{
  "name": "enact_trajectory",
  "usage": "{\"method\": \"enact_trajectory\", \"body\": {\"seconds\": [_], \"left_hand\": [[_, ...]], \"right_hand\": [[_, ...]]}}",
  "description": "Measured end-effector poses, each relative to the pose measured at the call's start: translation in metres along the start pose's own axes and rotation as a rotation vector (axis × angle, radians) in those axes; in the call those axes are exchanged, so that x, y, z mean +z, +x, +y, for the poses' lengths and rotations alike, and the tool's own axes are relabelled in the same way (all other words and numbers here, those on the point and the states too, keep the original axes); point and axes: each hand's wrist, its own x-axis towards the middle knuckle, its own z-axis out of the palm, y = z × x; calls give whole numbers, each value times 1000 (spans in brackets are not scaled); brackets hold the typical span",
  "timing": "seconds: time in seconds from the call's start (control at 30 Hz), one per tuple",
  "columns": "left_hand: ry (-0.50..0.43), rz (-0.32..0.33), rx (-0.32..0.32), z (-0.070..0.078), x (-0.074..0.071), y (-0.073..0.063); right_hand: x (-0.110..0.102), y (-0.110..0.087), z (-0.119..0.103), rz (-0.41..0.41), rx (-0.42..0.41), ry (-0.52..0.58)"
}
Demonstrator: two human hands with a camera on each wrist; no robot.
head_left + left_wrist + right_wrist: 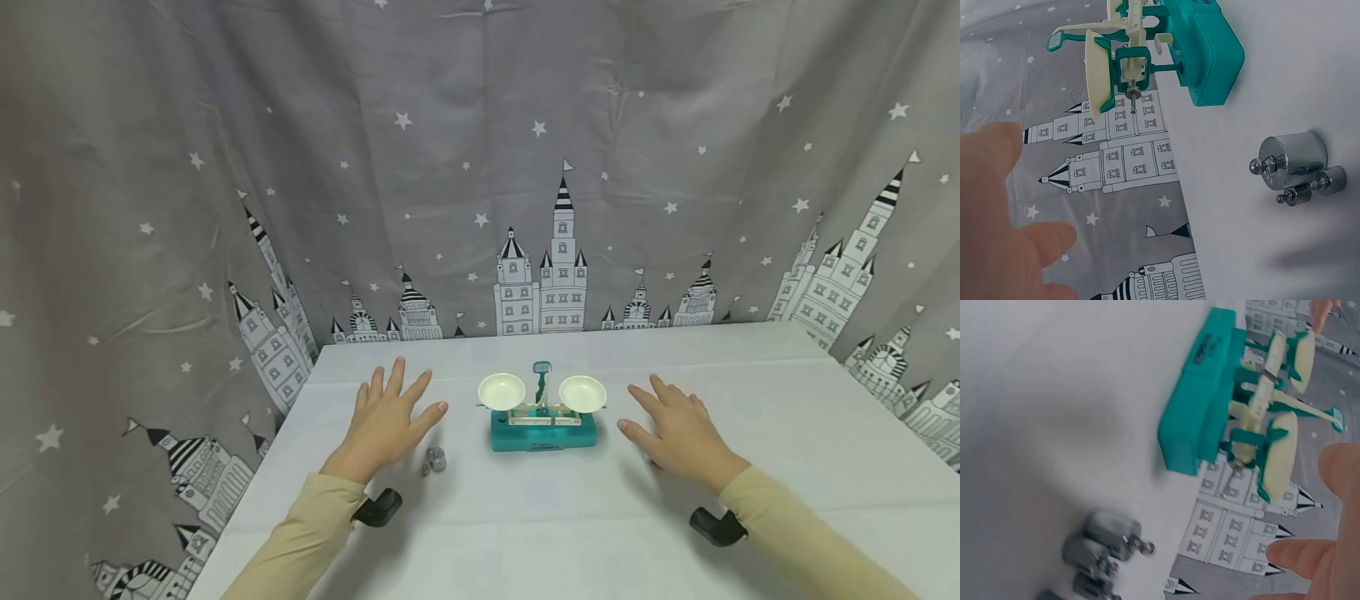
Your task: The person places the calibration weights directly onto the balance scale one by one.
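A teal balance scale (543, 439) stands on the table between the hands, with a cream left pan (502, 392) and a cream right pan (582, 394); no load shows in either. My left hand (390, 421) hovers left of it, fingers spread, holding nothing. Close by its thumb side stand a large metal weight (1300, 159) and two smaller weights (1333, 181). To the scale's right, my right hand (682, 433) is likewise raised with fingers apart and grips nothing. Several metal weights (1113, 534) stand beneath it, mostly hidden by that hand in the head view.
The white table (525, 533) reaches back to a grey curtain (450, 208) printed with castles and stars. A black wrist device (378, 507) sits under the left wrist, another black device (717, 527) under the right.
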Motion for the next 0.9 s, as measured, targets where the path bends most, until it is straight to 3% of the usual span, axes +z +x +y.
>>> {"method": "enact_trajectory", "body": {"seconds": [0.27,0.5,0.9], "left_hand": [[-10,15,17,-1,0,-1],[-21,-3,8,-2,3,-1],[-48,12,49,-6,1,-6]], "right_hand": [[20,-3,-7,-26,-50,14],[39,-3,-15,-54,-128,112],[62,5,-25,-76,-93,309]]}}
